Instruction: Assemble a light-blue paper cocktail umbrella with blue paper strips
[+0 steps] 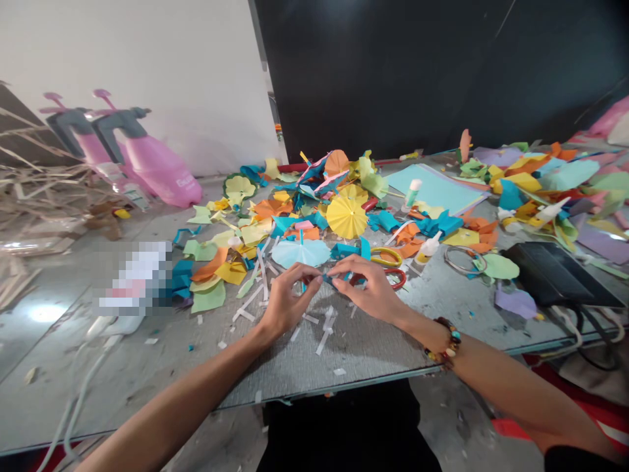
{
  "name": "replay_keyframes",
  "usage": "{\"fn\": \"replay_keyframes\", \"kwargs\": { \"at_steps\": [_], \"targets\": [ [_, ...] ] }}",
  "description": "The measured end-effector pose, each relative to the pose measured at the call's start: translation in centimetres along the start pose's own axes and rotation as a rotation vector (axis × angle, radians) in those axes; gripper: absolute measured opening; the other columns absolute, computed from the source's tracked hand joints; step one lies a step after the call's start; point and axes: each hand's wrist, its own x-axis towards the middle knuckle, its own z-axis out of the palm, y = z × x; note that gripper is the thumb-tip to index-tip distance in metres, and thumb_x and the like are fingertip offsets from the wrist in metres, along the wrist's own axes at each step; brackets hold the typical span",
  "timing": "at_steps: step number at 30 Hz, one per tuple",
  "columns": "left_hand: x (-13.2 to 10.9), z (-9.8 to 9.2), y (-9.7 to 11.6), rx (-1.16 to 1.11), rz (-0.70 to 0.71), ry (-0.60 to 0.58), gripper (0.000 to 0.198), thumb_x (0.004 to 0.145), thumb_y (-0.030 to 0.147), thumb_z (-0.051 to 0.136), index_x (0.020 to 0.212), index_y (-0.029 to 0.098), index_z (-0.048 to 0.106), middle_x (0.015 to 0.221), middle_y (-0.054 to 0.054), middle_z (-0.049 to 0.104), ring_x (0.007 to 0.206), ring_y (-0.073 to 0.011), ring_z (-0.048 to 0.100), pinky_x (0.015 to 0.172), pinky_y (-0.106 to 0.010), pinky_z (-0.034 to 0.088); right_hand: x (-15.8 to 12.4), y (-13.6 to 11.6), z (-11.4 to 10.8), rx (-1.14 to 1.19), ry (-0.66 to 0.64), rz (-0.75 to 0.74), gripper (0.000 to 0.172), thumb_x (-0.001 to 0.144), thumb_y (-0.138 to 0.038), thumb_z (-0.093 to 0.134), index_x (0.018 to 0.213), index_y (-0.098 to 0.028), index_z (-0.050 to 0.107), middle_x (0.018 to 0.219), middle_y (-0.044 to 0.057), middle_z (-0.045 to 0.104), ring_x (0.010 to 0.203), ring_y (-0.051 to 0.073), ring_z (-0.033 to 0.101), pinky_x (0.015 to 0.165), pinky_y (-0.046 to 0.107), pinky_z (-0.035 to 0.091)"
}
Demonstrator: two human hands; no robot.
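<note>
My left hand [289,298] and my right hand [371,288] meet just above the table near its front edge. Both are closed in a pinch on a small blue paper piece [328,279], mostly covered by the fingertips. Right behind them lies a pale blue pleated paper disc [301,253] with a blue paper strip standing from it. A yellow pleated paper disc [346,217] leans farther back. Beside my right hand are scissors with red handles [396,278] and a yellow-handled pair [386,255]. White paper strips [324,331] are scattered below and left of my hands.
Coloured paper scraps [221,262] spread across the grey table [196,373]. A glue stick [411,195], a white-tipped glue bottle [428,248] and light blue sheets [432,187] lie behind. Pink spray bottles [160,167] stand left. At right sits a black box [560,272] with cables.
</note>
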Motion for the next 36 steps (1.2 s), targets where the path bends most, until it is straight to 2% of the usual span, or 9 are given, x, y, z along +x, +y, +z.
{"fn": "replay_keyframes", "kwargs": {
  "at_steps": [5,8,13,20,23,28,36],
  "targets": [
    [0.1,0.0,0.1,-0.002,0.0,0.003,0.016,0.097,0.032,0.061,0.093,0.019,0.07,0.089,-0.005,0.069,0.083,-0.0169,0.063,0.078,-0.029,0.048,-0.2,-0.1,0.0,-0.03,-0.011,0.005,0.016,0.094,-0.027,0.063,0.105,-0.027,0.075,0.106,0.006,0.069,0.099,0.02,0.067,0.077,0.032,0.058],
    [0.1,0.0,0.1,-0.006,-0.005,0.002,0.017,0.097,0.032,0.06,0.093,0.019,0.07,0.089,-0.005,0.069,0.082,-0.0165,0.062,0.077,-0.029,0.048,-0.3,0.0,0.2,-0.085,0.012,-0.079,0.019,0.095,-0.025,0.06,0.108,-0.026,0.075,0.104,0.007,0.068,0.093,0.018,0.067,0.07,0.028,0.057],
    [0.1,0.1,0.1,-0.015,-0.011,0.008,0.018,0.096,0.033,0.061,0.094,0.019,0.071,0.089,-0.005,0.07,0.082,-0.0165,0.063,0.077,-0.029,0.048,-0.5,0.3,0.5,-0.306,0.037,-0.283,0.025,0.097,-0.021,0.057,0.115,-0.023,0.073,0.103,0.008,0.069,0.095,0.019,0.069,0.082,0.032,0.057],
    [0.1,0.1,-0.1,-0.07,-0.054,0.015,0.017,0.095,0.033,0.063,0.094,0.019,0.071,0.09,-0.005,0.069,0.083,-0.0166,0.063,0.078,-0.029,0.049,-1.0,1.0,0.1,-0.665,-0.004,-0.403,0.035,0.097,-0.02,0.056,0.129,-0.025,0.068,0.11,0.008,0.072,0.097,0.021,0.069,0.076,0.034,0.055],
    [0.0,0.2,-0.3,-0.107,-0.106,0.019,0.018,0.094,0.035,0.064,0.095,0.019,0.072,0.09,-0.005,0.068,0.083,-0.0163,0.063,0.077,-0.028,0.049,-1.0,1.1,0.0,-0.74,-0.024,-0.423,0.037,0.097,-0.02,0.055,0.132,-0.027,0.066,0.114,0.008,0.073,0.096,0.022,0.068,0.074,0.035,0.055],
    [0.0,0.3,-0.2,-0.182,-0.168,0.043,0.02,0.092,0.037,0.067,0.093,0.018,0.072,0.087,-0.004,0.069,0.081,-0.0154,0.063,0.074,-0.026,0.049,-1.0,1.4,0.0,-0.691,0.011,-0.43,0.039,0.097,-0.02,0.055,0.135,-0.027,0.064,0.113,0.007,0.073,0.098,0.022,0.068,0.076,0.034,0.056],
    [0.2,0.4,-0.2,-0.206,-0.183,0.06,0.022,0.091,0.038,0.068,0.092,0.017,0.072,0.083,-0.003,0.069,0.077,-0.0145,0.062,0.071,-0.024,0.048,-1.0,1.2,0.2,-0.531,0.017,-0.392,0.039,0.097,-0.018,0.055,0.134,-0.025,0.064,0.112,0.007,0.073,0.1,0.02,0.07,0.083,0.032,0.056]
  ]
}}
